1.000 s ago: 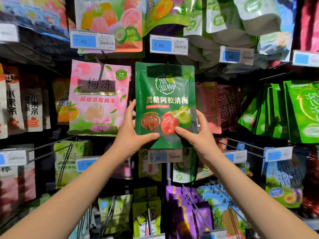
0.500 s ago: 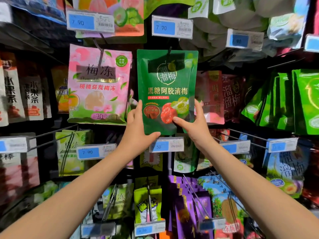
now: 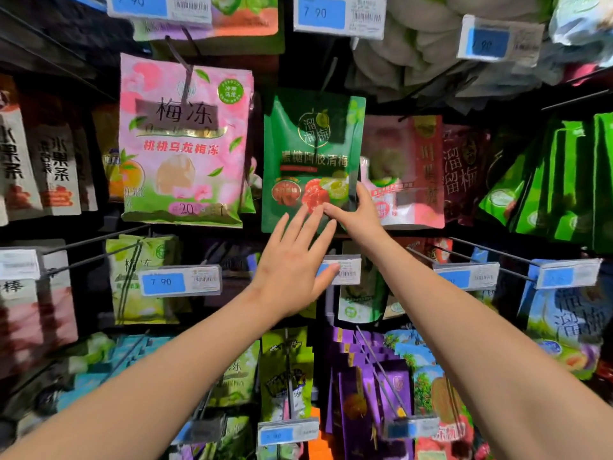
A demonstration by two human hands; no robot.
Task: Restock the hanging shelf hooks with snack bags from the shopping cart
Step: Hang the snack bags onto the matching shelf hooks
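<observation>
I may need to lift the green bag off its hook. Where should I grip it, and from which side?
Probably the bottom corners, from the front and below. The green bag hangs flat, face out, its lower edge free, while the pink bag and red bag flank it. The right hand pinches its lower right edge.

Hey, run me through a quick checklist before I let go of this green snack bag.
1. Hook through the green bag: cannot tell, its top is in shadow.
2. Front facing out, hanging straight: ok.
3. Your left hand free, fingers straight: ok.
4. Your right hand off the bag: not ok, it pinches the lower right edge.
5. Gap to the pink bag beside it: ok.
</observation>
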